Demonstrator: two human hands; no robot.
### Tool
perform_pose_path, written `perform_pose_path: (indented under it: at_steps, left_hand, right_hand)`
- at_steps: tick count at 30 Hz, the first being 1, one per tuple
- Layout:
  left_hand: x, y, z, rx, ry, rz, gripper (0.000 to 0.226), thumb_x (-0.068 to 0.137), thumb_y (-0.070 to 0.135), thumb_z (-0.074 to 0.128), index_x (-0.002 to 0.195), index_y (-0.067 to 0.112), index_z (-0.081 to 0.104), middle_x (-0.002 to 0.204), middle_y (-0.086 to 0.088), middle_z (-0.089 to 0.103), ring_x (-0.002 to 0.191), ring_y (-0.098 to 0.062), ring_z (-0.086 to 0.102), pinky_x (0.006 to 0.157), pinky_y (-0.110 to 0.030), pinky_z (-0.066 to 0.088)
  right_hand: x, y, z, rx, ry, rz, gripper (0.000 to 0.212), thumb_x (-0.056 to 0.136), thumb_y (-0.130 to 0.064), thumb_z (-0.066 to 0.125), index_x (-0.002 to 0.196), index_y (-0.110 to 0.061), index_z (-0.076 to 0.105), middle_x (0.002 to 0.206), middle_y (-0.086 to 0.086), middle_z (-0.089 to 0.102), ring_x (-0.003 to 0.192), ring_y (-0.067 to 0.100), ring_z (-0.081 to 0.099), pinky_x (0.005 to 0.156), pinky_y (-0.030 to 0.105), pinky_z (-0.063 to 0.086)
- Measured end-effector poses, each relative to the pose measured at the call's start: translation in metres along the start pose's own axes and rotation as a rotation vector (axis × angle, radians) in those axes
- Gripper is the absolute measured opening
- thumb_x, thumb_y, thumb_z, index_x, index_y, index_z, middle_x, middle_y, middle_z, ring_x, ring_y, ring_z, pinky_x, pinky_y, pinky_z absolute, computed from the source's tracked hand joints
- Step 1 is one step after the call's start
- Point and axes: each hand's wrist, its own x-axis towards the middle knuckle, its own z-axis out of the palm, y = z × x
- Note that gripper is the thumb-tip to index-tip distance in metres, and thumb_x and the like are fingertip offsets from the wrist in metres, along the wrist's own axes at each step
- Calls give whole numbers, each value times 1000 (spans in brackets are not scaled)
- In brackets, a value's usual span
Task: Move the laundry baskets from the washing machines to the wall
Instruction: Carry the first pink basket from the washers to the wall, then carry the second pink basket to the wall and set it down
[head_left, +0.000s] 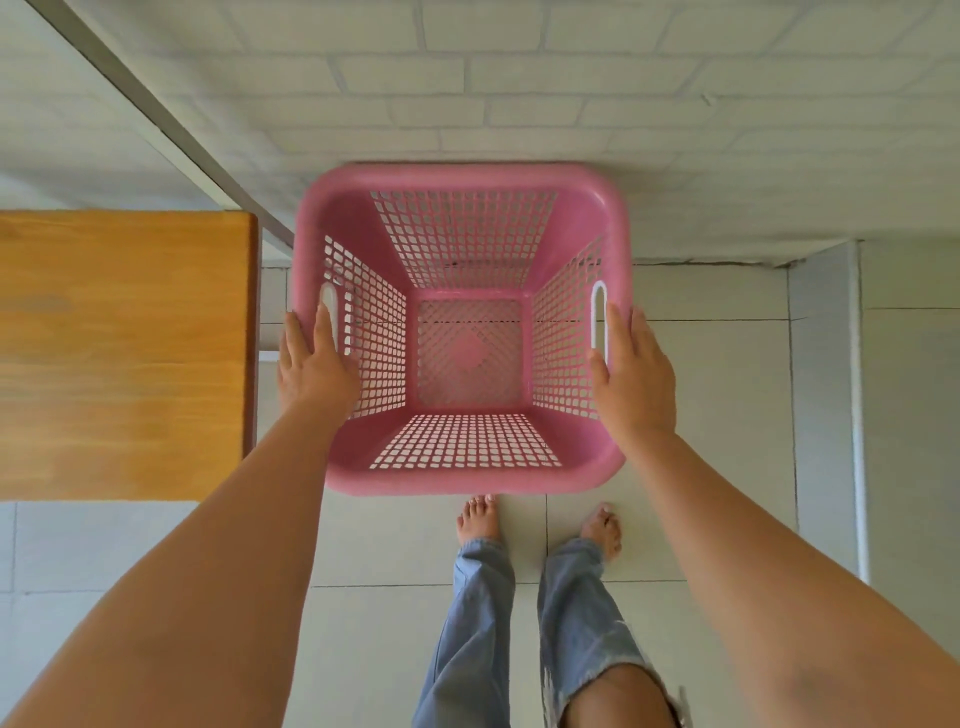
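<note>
An empty pink laundry basket (462, 176) with perforated walls sits in the middle of the view, its far rim close against the white brick wall (519, 88). My left hand (311, 364) lies on the basket's left rim beside the handle slot, fingers extended. My right hand (636, 374) lies on the right rim beside the other slot, fingers also extended. Both hands rest flat on the rim; neither is curled through a slot. Whether the basket stands on the floor or hangs just above it is unclear.
A wooden table (119, 353) stands directly left of the basket, nearly touching it. A grey partition edge (826, 389) rises on the right. Pale tiled floor (405, 545) lies below, with my bare feet (540, 525) just behind the basket.
</note>
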Motion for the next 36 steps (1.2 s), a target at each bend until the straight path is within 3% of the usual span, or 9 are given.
perform_pose_path:
  at_steps: [3, 7, 19, 24, 28, 32, 36]
  left_hand:
    - [-30, 7, -11, 42, -32, 92, 66, 102, 36, 36, 156, 20, 3, 165, -7, -3, 152, -28, 0, 123, -48, 10]
    - [-79, 22, -28, 121, -44, 222, 65, 101, 39, 38, 156, 16, 10, 165, -8, 8, 152, -26, 4, 123, -47, 9]
    - [-258, 114, -56, 325, -96, 660, 61, 103, 36, 32, 154, 7, 17, 163, -15, 10, 152, -30, 6, 123, -46, 8]
    - [-351, 136, -26, 375, -114, 843, 56, 103, 33, 29, 152, 6, 23, 161, -15, 18, 151, -31, 12, 123, -47, 9]
    - [-444, 142, 9, 380, -150, 1012, 49, 102, 30, 35, 144, 3, 36, 151, -20, 37, 141, -35, 31, 118, -50, 22]
    - [-537, 141, 51, 419, -217, 1145, 54, 104, 35, 31, 152, 9, 28, 160, -15, 24, 148, -31, 20, 121, -44, 15]
    - [-612, 144, 93, 457, -301, 1301, 54, 104, 34, 35, 151, 10, 30, 157, -13, 30, 147, -29, 25, 120, -40, 21]
  right_hand:
    - [-38, -2, -21, -5, -57, 60, 62, 101, -37, 35, 155, -24, 10, 161, 15, 18, 147, 33, 21, 114, 51, 29]
    - [-95, 4, -53, 33, -98, 130, 61, 102, -41, 30, 156, -24, 9, 163, 12, 12, 149, 30, 17, 118, 49, 22]
    - [-282, 77, -138, 196, 61, 377, 59, 101, -39, 35, 155, -20, 18, 160, 13, 21, 146, 31, 26, 116, 46, 27]
    - [-394, 120, -147, 237, 118, 537, 58, 102, -40, 31, 155, -22, 15, 161, 10, 18, 147, 29, 23, 118, 44, 23]
    - [-497, 155, -145, 279, 179, 663, 58, 102, -41, 31, 155, -21, 16, 161, 11, 20, 147, 28, 25, 118, 44, 25]
    - [-602, 185, -133, 316, 220, 830, 58, 102, -43, 29, 154, -21, 17, 161, 9, 19, 147, 26, 24, 118, 41, 24]
    - [-687, 210, -122, 381, 283, 1005, 57, 102, -43, 31, 154, -21, 21, 161, 8, 22, 146, 26, 26, 118, 40, 24]
